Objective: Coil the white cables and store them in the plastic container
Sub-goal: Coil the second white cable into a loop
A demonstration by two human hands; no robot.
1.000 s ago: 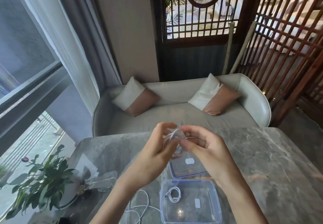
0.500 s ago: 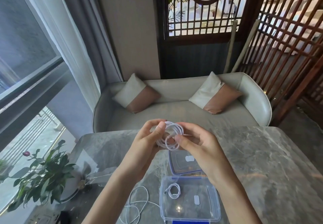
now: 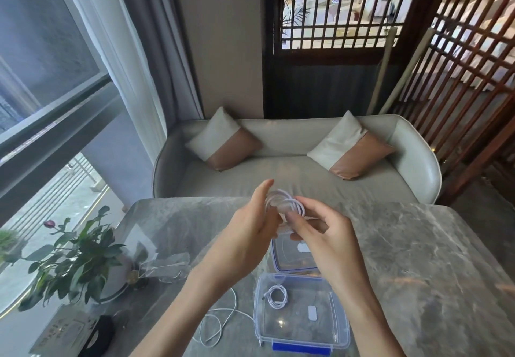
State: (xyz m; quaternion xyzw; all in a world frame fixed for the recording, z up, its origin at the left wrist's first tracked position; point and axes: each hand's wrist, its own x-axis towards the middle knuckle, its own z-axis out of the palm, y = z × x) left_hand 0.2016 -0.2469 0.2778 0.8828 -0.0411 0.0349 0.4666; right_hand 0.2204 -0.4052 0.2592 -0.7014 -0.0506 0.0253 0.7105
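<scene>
**Head view: both hands up over the table, winding a white cable**

Head view shows the left hand (image 3: 245, 234) and right hand (image 3: 320, 234) raised together above the marble table (image 3: 418, 259), sharing a coil of white cable (image 3: 284, 203). The left hand's fingers are now stretched out straight along the coil's left side, where half a second ago they curled around it; whether it truly grips the loops cannot be told. The right hand pinches the coil's near edge between thumb and fingers. The loops look blurred, and the coil now leans toward the right hand rather than facing the camera.

Below the hands, the clear plastic container (image 3: 342, 326) sits open on the table with one coiled cable (image 3: 276, 296) already lying in its left part. Its lid (image 3: 281, 259) lies flat just beyond it, partly hidden by the right wrist. A loose white cable (image 3: 220, 320) sprawls on the table just left of the container, uncoiled.

A potted plant (image 3: 72, 259) stands at the table's left edge beside a window with pale curtains. Beyond the table is a grey sofa (image 3: 292, 178) with two two-tone cushions, backed by dark wooden lattice screens.
</scene>
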